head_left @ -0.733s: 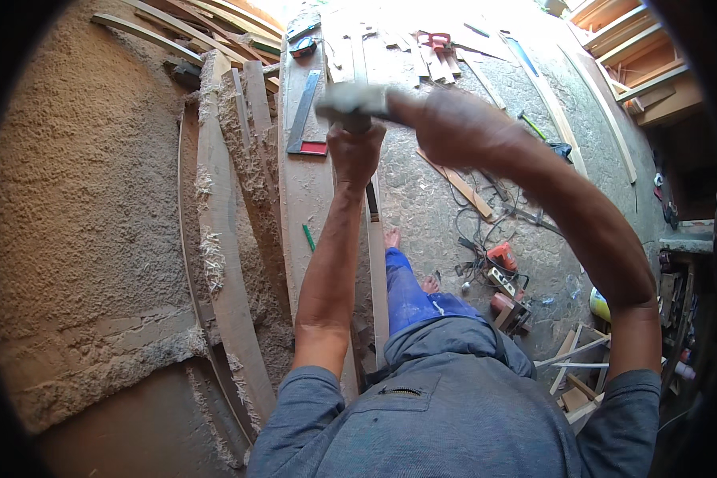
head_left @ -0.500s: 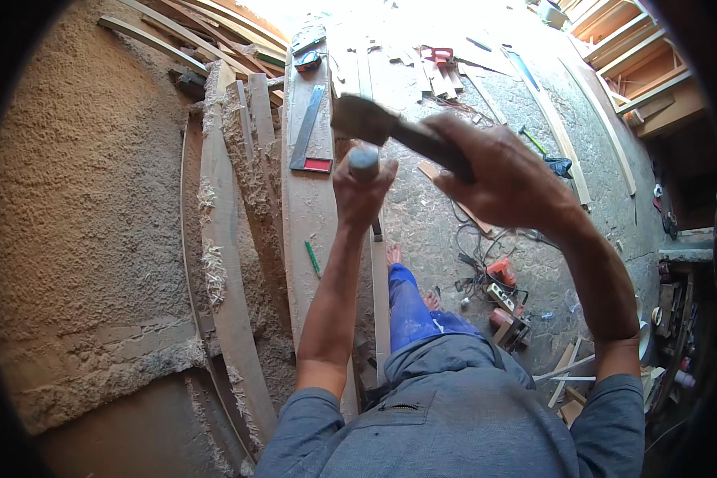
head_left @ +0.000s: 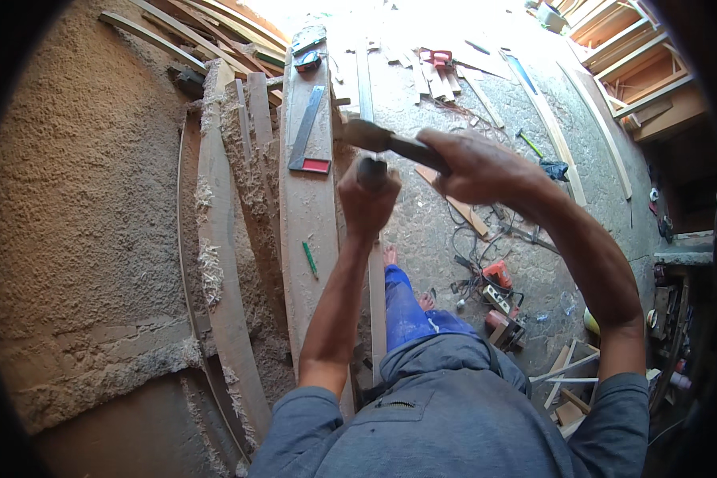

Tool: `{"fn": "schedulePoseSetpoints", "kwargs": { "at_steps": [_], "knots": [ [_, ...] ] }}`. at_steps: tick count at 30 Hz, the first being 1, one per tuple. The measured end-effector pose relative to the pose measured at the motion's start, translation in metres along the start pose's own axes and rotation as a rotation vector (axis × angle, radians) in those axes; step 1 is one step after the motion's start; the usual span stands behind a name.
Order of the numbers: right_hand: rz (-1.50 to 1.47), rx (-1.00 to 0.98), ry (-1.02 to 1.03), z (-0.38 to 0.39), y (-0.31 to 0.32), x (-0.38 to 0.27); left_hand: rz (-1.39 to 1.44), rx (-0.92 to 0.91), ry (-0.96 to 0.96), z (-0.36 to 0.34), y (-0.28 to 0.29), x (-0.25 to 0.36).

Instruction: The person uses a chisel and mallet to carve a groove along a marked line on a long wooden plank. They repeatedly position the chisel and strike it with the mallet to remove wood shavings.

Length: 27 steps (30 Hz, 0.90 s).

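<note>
— Just right of the worktop (head_left: pixel 311 207), what is held?

— A round-ended tool handle (head_left: pixel 372 174) is held upright by the left hand (head_left: pixel 366 203), and a hammer (head_left: pixel 406 148) is held by the right hand (head_left: pixel 486 169), with its head placed just beyond the handle's top end.

— How is each grip closed?

— The left grip is clamped around the tool handle, below its exposed end. The right grip is wrapped on the hammer's shaft, well back from the head.

— Why is that end left bare above the fist?

— Presumably so that the knuckles are kept clear of the hammer's head. By holding the shaft far back, more swing is probably allowed.

— Is contact seen between the two?

— None is shown, though the gap in height cannot be judged. The tool's lower part is hidden by the fist, so what it is rested on cannot be told. A long wooden strip (head_left: pixel 377 295) is seen nearer, alongside the worktop.

— And what is laid on the worktop?

— A try square (head_left: pixel 307 127), with a tape measure (head_left: pixel 307 61) at the far end and a green pencil-like stick (head_left: pixel 310 260) nearer. All are set left of the hands, perhaps to be reached easily without being knocked.

— And the floor (head_left: pixel 422 247)?

— An orange power tool (head_left: pixel 498 275) is set down there, to the right, well apart from the worktop.
</note>
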State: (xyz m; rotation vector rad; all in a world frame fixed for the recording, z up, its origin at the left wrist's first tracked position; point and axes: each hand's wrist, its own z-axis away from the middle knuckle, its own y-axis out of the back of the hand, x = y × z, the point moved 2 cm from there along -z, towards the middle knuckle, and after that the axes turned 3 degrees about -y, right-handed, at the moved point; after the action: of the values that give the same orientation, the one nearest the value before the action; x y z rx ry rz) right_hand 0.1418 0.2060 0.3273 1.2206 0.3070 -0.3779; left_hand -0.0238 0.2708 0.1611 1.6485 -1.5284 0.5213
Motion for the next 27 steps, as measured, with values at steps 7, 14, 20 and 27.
{"fn": "schedulePoseSetpoints", "kwargs": {
  "at_steps": [7, 14, 20, 27],
  "knots": [
    [-0.120, 0.819, 0.481, -0.016, 0.109, -0.003, 0.110, -0.038, 0.410, -0.043, -0.029, -0.072],
    [0.183, -0.044, -0.119, -0.072, -0.015, 0.008, 0.118, -0.033, 0.377, -0.039, -0.025, -0.070],
    [-0.245, 0.106, -0.090, -0.002, -0.066, 0.061, 0.184, -0.053, 0.110, 0.051, 0.033, 0.046],
    [-0.161, 0.088, -0.062, 0.055, -0.194, 0.100, 0.204, -0.587, -0.432, 0.171, 0.089, 0.083]
  ]
}}
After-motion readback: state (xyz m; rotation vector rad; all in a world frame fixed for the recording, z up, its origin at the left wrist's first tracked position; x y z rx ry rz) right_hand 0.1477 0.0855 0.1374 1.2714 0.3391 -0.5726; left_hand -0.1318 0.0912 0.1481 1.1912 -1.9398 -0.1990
